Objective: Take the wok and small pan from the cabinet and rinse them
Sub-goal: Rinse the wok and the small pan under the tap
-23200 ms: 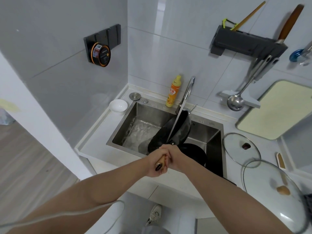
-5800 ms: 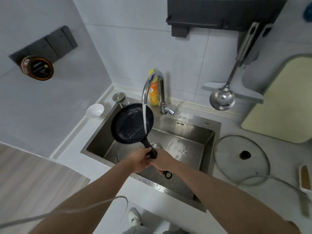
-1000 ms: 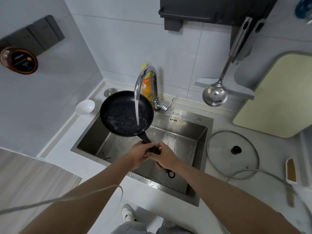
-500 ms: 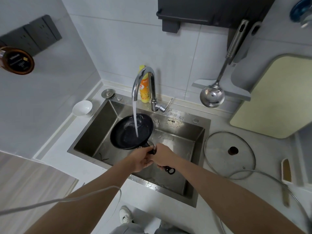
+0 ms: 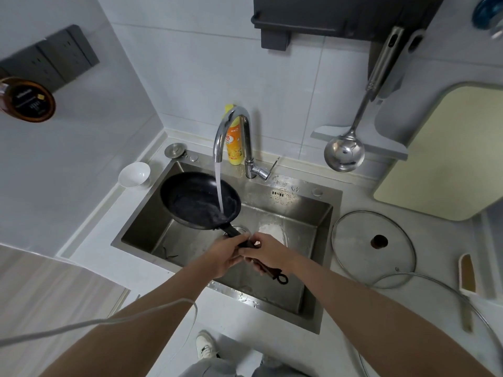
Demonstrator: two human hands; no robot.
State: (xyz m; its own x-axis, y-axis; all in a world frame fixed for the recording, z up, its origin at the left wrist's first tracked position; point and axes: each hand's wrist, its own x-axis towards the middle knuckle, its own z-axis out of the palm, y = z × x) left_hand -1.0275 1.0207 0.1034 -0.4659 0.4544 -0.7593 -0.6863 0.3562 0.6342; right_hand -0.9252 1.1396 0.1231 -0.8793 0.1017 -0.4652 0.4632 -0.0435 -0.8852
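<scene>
While water runs from the faucet in a steady stream, the small pan is held above the left part of the sink, tilted with its dark inside facing up toward the camera. The stream lands on the pan's inner face near the side where the handle joins. Both hands grip the black handle, which slants down and to the right over the basin: the left hand is wrapped round it nearer the pan, and the right hand grasps it just behind, the two hands touching. The handle's end with its hanging loop pokes out below the right hand. The wok does not appear in this view.

On the pale surface left of the sink stands a small white bowl, and a yellow dish-soap bottle stands behind the faucet against the tiled wall. To the right of the sink a glass lid lies flat, and the rim of a second, larger lid overlaps its near edge. A steel ladle hangs from the dark wall rack, and a pale cutting board leans at the far right.
</scene>
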